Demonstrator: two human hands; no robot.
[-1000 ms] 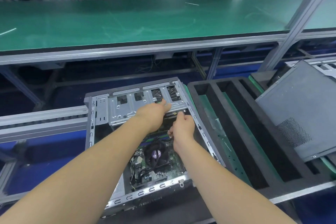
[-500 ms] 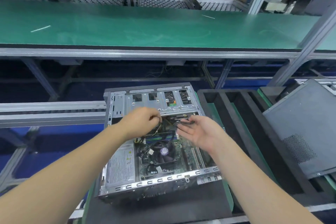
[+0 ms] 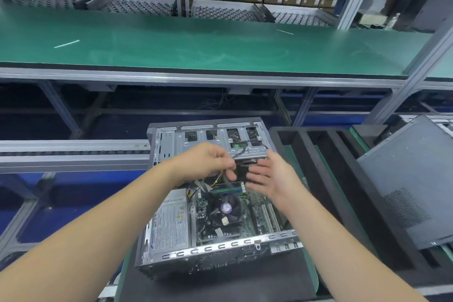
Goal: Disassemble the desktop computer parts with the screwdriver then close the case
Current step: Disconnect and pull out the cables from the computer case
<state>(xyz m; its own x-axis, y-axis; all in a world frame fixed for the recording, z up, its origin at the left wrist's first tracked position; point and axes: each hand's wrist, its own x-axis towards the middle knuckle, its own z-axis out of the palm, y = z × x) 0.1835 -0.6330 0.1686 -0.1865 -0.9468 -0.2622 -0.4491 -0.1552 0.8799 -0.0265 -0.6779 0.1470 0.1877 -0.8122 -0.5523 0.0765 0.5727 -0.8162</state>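
Note:
The open desktop case [image 3: 210, 250] lies on its side on a dark mat, showing the motherboard, the CPU fan [image 3: 226, 207], the power supply [image 3: 171, 225] and the silver drive cage [image 3: 215, 140]. My left hand [image 3: 208, 162] hovers over the case's middle and pinches a dark cable [image 3: 241, 151] that runs up to the drive cage. My right hand [image 3: 269, 176] is just to the right of it, palm turned inward, fingers straight and holding nothing. No screwdriver is in view.
A black foam tray [image 3: 326, 179] with long slots sits right of the case. The grey side panel [image 3: 411, 186] leans at the far right. A green-topped workbench [image 3: 196, 44] runs across behind, and a roller conveyor rail [image 3: 73, 154] lies to the left.
Both hands have drawn back from the drive cage toward me. My left hand now pinches a cable; my right hand has opened with its palm turned inward. The camera has tilted up.

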